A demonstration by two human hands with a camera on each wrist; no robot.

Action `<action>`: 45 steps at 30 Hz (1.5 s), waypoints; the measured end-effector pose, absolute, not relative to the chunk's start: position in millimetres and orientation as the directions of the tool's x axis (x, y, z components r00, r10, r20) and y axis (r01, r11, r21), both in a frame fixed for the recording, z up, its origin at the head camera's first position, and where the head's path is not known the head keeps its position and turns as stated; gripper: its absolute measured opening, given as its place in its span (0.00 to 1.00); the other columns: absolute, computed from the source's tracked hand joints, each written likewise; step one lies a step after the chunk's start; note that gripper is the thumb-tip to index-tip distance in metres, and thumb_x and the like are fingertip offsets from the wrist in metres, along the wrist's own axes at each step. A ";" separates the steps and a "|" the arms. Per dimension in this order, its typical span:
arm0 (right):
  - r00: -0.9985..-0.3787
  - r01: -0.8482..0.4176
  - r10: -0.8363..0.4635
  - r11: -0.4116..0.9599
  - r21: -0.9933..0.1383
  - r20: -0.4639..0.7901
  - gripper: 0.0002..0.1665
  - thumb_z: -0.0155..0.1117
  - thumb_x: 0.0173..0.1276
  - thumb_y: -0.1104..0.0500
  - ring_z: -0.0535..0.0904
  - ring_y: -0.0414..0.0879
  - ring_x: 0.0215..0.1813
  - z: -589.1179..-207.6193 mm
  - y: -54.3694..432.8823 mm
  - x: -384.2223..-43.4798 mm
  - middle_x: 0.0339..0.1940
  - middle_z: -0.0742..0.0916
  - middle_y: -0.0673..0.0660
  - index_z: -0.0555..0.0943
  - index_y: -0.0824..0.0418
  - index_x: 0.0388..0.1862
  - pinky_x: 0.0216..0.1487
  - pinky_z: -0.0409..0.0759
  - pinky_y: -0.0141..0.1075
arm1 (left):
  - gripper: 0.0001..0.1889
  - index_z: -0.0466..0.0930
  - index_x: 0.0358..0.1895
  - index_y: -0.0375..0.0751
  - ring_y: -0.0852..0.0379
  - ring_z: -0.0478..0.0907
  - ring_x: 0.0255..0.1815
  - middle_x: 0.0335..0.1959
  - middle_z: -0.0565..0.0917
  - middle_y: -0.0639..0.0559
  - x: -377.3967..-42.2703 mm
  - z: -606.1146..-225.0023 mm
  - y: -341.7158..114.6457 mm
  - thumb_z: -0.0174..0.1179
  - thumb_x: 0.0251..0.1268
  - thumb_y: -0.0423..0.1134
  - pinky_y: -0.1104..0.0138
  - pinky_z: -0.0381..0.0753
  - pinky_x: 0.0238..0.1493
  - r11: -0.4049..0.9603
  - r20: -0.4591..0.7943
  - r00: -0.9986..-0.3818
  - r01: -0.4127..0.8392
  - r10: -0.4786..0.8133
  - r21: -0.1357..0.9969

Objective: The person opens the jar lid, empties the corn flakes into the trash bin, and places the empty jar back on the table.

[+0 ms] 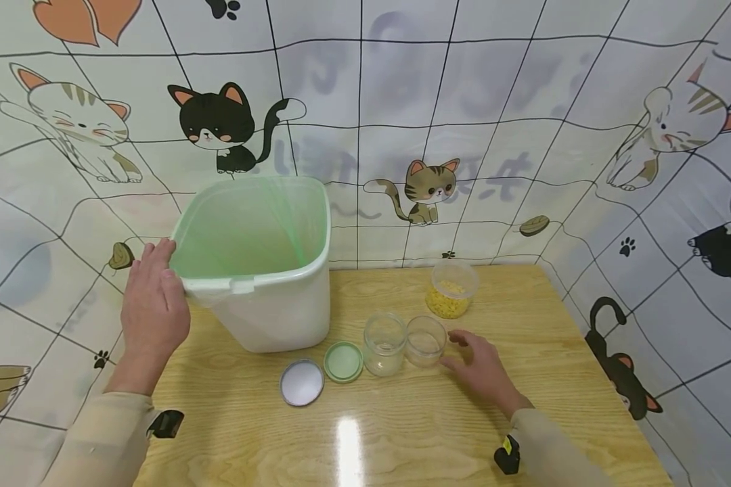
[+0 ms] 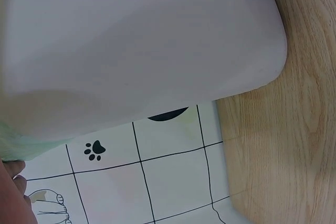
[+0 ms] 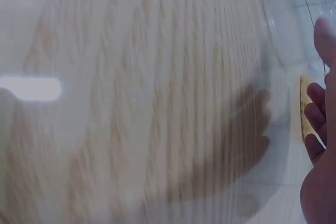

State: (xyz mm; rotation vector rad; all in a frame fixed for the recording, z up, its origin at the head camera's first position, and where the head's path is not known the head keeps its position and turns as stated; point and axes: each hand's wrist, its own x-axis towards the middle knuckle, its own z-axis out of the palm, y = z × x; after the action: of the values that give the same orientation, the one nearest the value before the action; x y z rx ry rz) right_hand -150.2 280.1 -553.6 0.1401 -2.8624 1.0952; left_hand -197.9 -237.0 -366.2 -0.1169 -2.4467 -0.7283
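My left hand (image 1: 156,301) rests on the outer left corner of a white bin (image 1: 286,308), its fingers extended along the rim. A translucent green bag (image 1: 237,237) lines the bin. In the left wrist view, fingertips show at the edge of the bag (image 2: 31,145). My right hand (image 1: 481,368) is at the right side of a small clear jar (image 1: 426,341), thumb and fingers spread with a gap between them. Left of that jar stands a taller clear jar (image 1: 385,345). The right wrist view shows the hand (image 3: 320,114) at its right edge.
A clear tub of small yellow pieces (image 1: 451,294) stands behind the jars. A green-rimmed lid (image 1: 343,362) and a white lid (image 1: 302,383) lie left of them on the wooden table (image 1: 414,433). A cat-patterned tiled covering (image 1: 341,88) surrounds the table.
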 end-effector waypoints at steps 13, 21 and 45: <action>-0.989 0.148 0.110 0.668 -0.730 -0.099 0.56 0.63 0.68 0.47 0.58 0.68 0.74 -537.9 296.0 -190.4 0.76 0.57 0.72 0.40 0.68 0.78 0.70 0.63 0.62 | 0.29 0.63 0.71 0.35 0.41 0.55 0.78 0.73 0.66 0.39 -196.1 -363.2 -241.5 0.27 0.74 0.43 0.52 0.47 0.80 0.848 0.569 -0.819 0.245 -0.079 0.471; -0.983 0.183 0.145 0.650 -0.738 -0.116 0.65 0.68 0.64 0.49 0.49 0.70 0.77 -534.9 295.4 -217.3 0.78 0.50 0.74 0.33 0.68 0.78 0.75 0.55 0.63 | 0.29 0.64 0.71 0.35 0.40 0.56 0.78 0.72 0.67 0.38 -199.2 -366.1 -240.8 0.28 0.74 0.43 0.51 0.47 0.80 0.838 0.581 -0.810 0.266 -0.073 0.476; -0.954 0.185 0.301 0.561 -0.807 -0.009 0.61 0.77 0.54 0.48 0.62 0.64 0.71 -557.0 278.2 -240.5 0.70 0.69 0.66 0.50 0.61 0.76 0.72 0.60 0.62 | 0.28 0.64 0.71 0.36 0.42 0.55 0.78 0.72 0.67 0.39 -200.3 -368.2 -237.7 0.29 0.74 0.44 0.51 0.48 0.80 0.847 0.584 -0.808 0.259 -0.074 0.465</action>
State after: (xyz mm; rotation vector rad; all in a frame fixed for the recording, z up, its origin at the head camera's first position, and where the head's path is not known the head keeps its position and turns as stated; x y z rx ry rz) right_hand -240.5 278.2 -557.0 -0.4165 -2.6590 1.3517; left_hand -200.3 -237.7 -368.2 -0.1345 -2.4117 -0.7202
